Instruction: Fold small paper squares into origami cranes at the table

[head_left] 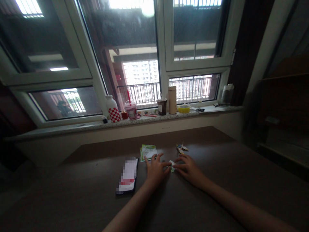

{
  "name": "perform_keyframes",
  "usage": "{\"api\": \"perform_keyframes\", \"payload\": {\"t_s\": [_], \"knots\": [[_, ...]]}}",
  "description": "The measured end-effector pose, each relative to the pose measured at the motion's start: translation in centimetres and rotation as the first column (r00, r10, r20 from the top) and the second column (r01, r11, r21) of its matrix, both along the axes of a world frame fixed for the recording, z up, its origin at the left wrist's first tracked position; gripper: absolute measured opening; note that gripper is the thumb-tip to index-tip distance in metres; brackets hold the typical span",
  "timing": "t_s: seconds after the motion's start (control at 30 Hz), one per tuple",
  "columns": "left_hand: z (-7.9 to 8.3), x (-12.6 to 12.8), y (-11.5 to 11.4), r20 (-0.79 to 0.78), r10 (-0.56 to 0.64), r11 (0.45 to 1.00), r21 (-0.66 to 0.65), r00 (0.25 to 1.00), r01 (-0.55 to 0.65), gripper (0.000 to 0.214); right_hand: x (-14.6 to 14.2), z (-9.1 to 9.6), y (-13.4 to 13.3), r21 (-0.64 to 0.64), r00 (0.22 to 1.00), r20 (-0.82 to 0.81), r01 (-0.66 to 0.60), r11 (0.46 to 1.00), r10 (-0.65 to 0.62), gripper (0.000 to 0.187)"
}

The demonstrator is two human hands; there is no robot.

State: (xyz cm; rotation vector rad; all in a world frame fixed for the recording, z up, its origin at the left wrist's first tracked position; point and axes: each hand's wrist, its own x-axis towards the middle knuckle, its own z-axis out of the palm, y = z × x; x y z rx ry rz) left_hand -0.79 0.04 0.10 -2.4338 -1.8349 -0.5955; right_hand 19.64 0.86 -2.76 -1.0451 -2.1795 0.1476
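Between my two hands is a small piece of folded white and green paper (172, 165), low over the brown table (101, 180). My left hand (156, 167) pinches its left side with thumb and a finger, the other fingers spread toward a stack of green and white paper sheets (148, 151). From the right, my right hand (189, 169) grips the paper's other side between thumb and fingertips. Just beyond my right hand sits a small folded paper figure (181, 148) with pointed tips. Fingers hide part of the paper, so its exact folded shape is unclear.
A phone (127, 175) with a lit, blurred screen lies left of my left forearm. On the windowsill (96, 125) stand a checkered bottle (113, 109), a pink drink cup (131, 110), a dark cup (162, 106), a tan flask (172, 100) and a yellow tape roll (183, 109).
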Motion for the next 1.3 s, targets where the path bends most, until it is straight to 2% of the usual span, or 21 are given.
{"api": "perform_keyframes", "payload": {"t_s": [0.13,0.33,0.6,0.73,0.87,0.93,1.07,1.3], "knots": [[0.2,0.0,0.0,-0.013,0.005,1.0,0.001,1.0,-0.005,0.02,-0.2,-0.1,0.1,0.029,0.997,0.054,0.045,0.999,-0.047,0.017],[-0.2,0.0,0.2,-0.016,0.015,1.0,0.01,1.0,-0.015,0.02,-0.2,0.5,-0.4,0.088,0.994,0.105,-0.047,0.995,0.037,0.016],[-0.1,0.0,0.1,-0.024,0.018,1.0,-0.009,1.0,-0.018,0.021,0.1,1.1,-0.9,0.041,0.988,0.107,-0.117,0.992,0.112,0.015],[0.0,0.0,0.1,-0.006,0.025,0.999,-0.029,1.0,-0.025,0.021,0.0,0.6,-0.5,0.027,0.991,0.049,-0.13,0.991,0.128,0.011],[0.0,-0.1,0.3,0.01,0.022,0.998,-0.062,1.0,-0.021,0.022,0.1,-0.2,0.8,-0.036,0.989,-0.137,0.047,0.998,-0.051,0.013],[0.0,-0.1,0.3,0.022,0.014,0.997,-0.075,1.0,-0.012,0.022,0.2,-0.4,1.4,-0.084,0.974,-0.18,0.123,0.989,-0.136,0.014],[0.0,0.0,0.1,0.036,-0.008,0.997,-0.077,0.999,0.011,0.024,0.0,0.0,1.3,-0.094,0.98,-0.096,0.163,0.982,-0.172,0.009],[0.0,0.1,0.0,0.05,-0.02,0.996,-0.084,0.999,0.024,0.024,-1.1,1.5,0.1,-0.057,0.957,0.112,0.275,0.96,-0.267,0.014]]}}
